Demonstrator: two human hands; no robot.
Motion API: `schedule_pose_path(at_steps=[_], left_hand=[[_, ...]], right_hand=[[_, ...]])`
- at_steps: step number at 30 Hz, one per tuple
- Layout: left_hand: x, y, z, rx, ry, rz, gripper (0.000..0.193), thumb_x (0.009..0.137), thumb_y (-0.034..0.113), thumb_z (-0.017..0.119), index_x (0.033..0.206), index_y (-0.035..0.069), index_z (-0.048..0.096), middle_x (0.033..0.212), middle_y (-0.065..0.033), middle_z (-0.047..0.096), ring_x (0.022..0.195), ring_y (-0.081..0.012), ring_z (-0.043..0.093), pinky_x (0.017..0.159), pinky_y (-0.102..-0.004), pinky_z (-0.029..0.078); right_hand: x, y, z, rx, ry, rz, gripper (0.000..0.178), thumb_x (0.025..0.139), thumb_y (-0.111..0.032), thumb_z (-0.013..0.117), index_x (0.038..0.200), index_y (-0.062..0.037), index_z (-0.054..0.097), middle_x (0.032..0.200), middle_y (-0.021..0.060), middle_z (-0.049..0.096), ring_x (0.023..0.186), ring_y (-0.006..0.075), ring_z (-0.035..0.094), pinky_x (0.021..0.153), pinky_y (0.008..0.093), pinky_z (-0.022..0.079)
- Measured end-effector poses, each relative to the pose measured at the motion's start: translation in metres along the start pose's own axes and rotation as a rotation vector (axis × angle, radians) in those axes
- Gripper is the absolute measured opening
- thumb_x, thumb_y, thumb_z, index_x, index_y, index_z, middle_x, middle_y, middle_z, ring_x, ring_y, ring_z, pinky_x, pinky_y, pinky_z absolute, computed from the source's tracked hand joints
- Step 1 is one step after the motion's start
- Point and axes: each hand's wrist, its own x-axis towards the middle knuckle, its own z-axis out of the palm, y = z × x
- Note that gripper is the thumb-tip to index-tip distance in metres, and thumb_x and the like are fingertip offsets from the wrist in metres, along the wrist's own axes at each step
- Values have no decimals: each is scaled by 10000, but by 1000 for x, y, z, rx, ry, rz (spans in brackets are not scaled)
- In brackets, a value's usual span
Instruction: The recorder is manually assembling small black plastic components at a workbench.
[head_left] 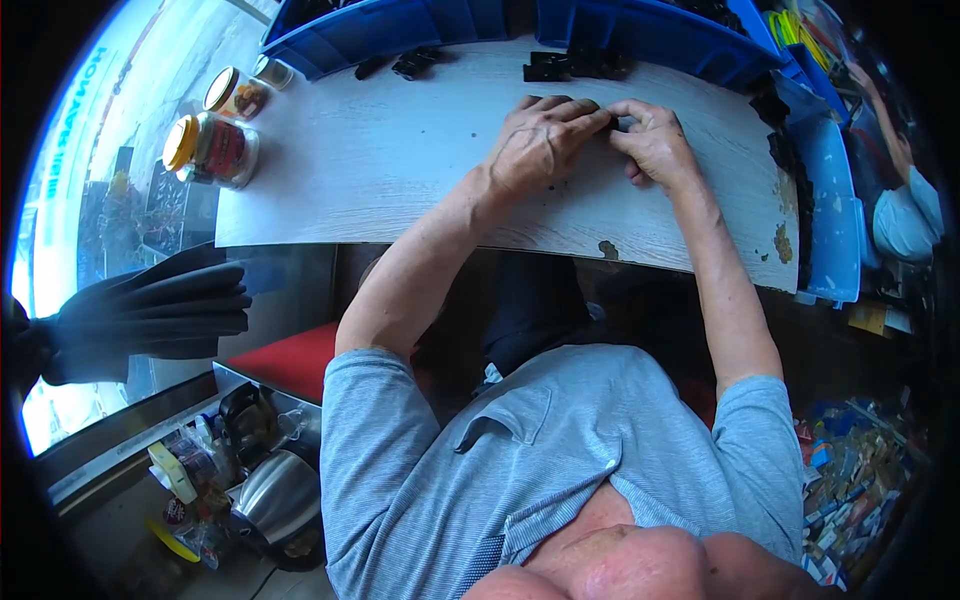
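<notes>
My left hand (540, 140) and my right hand (655, 140) rest on the whitish wooden table (380, 170), fingertips meeting near the far middle. Between the fingertips they pinch a small dark part (612, 122), mostly hidden by the fingers. Just beyond the hands lies a cluster of small black plastic parts (575, 66) at the table's far edge. Two more black parts (410, 64) lie further left.
Blue plastic bins (400, 25) line the table's far edge and another blue bin (835, 200) stands at the right. Two jars with yellow lids (210, 148) stand at the table's left end. Another person (905, 205) is at the far right. A kettle (275, 495) sits on the floor at lower left.
</notes>
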Motion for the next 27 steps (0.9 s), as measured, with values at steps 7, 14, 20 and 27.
schedule_pose_path(at_steps=[7, 14, 20, 27], left_hand=[[-8, 1, 4, 87, -54, -38, 499, 900, 77, 643, 1388, 176, 614, 1361, -58, 650, 1298, -263, 580, 1102, -445, 419], [-10, 0, 3, -40, 167, -125, 380, 892, 122, 662, 1272, 109, 663, 1305, -133, 650, 1255, -337, 582, 1045, -481, 464], [-37, -123, -65, 487, 557, -498, 325, 860, 193, 699, 1169, 91, 705, 1217, -151, 682, 1147, -381, 606, 1005, -462, 469], [-56, -181, -84, 675, 205, -713, 258, 942, 354, 607, 990, 138, 740, 1010, -123, 720, 1007, -355, 652, 818, -494, 541]], right_hand=[[1, 2, 1, 33, -17, -9, 340, 897, -108, 689, 1236, -86, 681, 640, 7, 604, 478, 88, 561, 416, 256, 481], [1, 6, 0, 20, 7, -28, 342, 875, -156, 755, 1201, -77, 690, 604, 8, 577, 461, 89, 553, 398, 254, 467], [-5, 2, 6, 79, 69, -85, 386, 844, -213, 802, 1163, -36, 675, 561, -32, 514, 419, 62, 491, 367, 228, 388], [-7, 3, 3, 88, 88, -89, 353, 846, -213, 795, 1121, -28, 673, 557, -22, 542, 415, 63, 502, 366, 222, 406]])
